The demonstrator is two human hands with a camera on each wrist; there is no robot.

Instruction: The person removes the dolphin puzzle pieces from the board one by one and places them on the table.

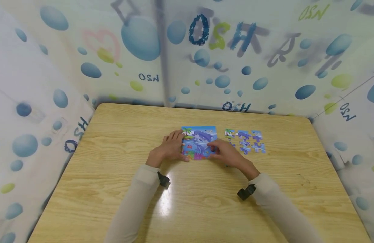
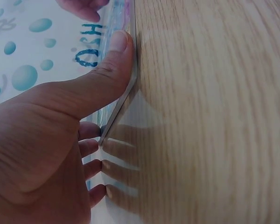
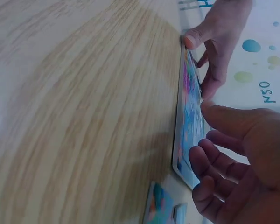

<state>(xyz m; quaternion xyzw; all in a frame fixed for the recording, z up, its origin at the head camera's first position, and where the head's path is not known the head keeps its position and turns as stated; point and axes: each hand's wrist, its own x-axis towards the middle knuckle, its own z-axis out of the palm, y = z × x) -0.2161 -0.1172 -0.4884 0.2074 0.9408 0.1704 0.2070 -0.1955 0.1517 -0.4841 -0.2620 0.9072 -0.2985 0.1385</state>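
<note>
A flat dolphin picture board (image 1: 199,153) lies on the wooden table, showing a palm, two dolphins and coral. My left hand (image 1: 171,146) rests along its left side, thumb at the near left corner and straightish fingers by the left edge. Over the board's right side is my right hand (image 1: 224,152), its thumb and forefinger touching or close over the picture. Its other fingers (image 3: 207,189) bend loosely, and no piece shows between them. To the right lie several loose jigsaw pieces (image 1: 257,135) with matching dolphin and palm prints; the right hand partly hides some.
The wooden table (image 1: 114,141) spreads around the board, with its far edge close to a wall (image 1: 199,74) printed with blue and green bubbles. Dark wrist cameras (image 1: 247,192) are strapped over both pale sleeves (image 1: 138,199).
</note>
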